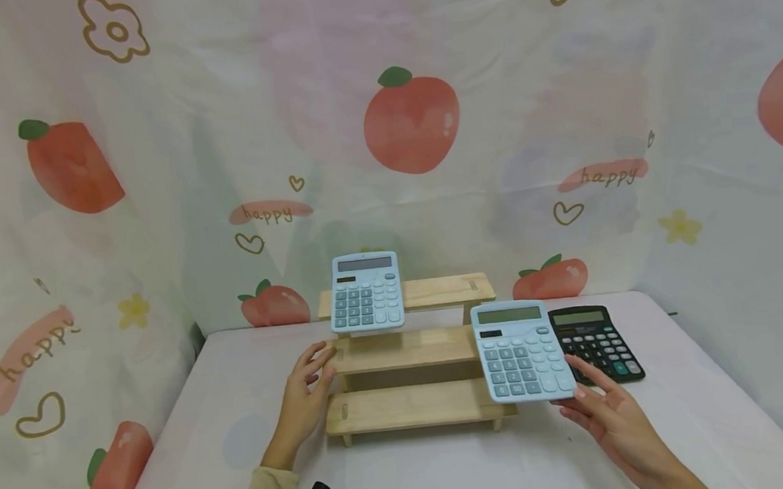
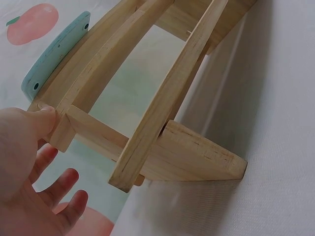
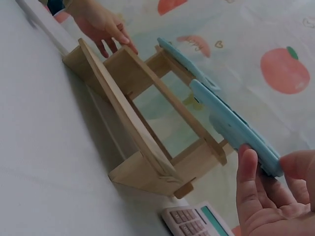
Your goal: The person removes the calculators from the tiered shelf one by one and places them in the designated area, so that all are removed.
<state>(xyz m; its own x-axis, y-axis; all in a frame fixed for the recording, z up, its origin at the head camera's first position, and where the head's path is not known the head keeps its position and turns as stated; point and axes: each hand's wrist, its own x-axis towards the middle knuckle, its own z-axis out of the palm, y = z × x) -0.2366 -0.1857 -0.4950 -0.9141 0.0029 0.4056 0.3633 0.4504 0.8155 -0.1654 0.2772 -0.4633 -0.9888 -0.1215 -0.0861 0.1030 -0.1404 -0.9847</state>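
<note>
A light-blue calculator (image 1: pixel 518 351), pinched between the right hand's (image 1: pixel 615 426) thumb and fingers, is held up at the right end of a three-tier wooden rack (image 1: pixel 406 349). The left hand (image 1: pixel 303 402), fingers loosely extended, touches the middle shelf's left end. A second blue calculator (image 1: pixel 366 295) rests on the top shelf, left; a black calculator (image 1: pixel 603 343) lies on the table (image 1: pixel 408 478), right.

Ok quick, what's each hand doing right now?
Left hand: open, touching the wooden rack.
Right hand: closed, holding a light blue calculator.
</note>
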